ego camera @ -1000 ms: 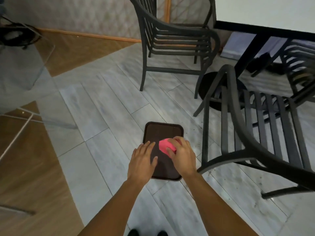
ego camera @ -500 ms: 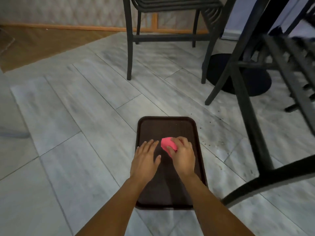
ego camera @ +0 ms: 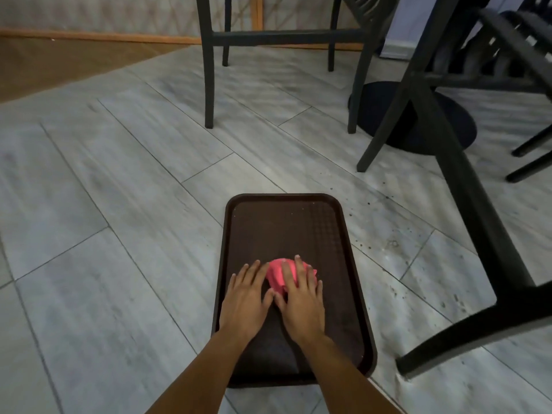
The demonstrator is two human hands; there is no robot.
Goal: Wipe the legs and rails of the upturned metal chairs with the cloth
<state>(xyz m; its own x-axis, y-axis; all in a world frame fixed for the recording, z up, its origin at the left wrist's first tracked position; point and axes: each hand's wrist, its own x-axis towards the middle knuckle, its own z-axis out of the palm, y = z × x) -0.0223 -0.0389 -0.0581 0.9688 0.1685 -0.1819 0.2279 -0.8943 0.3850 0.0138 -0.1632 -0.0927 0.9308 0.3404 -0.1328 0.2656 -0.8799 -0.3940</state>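
Observation:
A bunched pink cloth (ego camera: 276, 274) lies on a dark brown tray (ego camera: 286, 222) on the tiled floor. My right hand (ego camera: 301, 300) rests on top of the cloth with its fingers curled over it. My left hand (ego camera: 246, 297) lies flat beside it, fingers apart, its fingertips touching the cloth's left edge. A dark metal chair (ego camera: 466, 186) stands close on the right, its leg and rail slanting down past the tray. A second dark metal chair (ego camera: 209, 70) stands upright further back.
A round black table base (ego camera: 454, 127) sits behind the near chair. More chair legs (ego camera: 528, 162) show at the far right. Dark crumbs speckle the floor (ego camera: 388, 243) right of the tray. Brown wood flooring (ego camera: 59, 61) begins at the back left.
The view has dropped lower and closer to the tray. Both hands have sunk onto the tray, and the right hand has flattened over the pink cloth.

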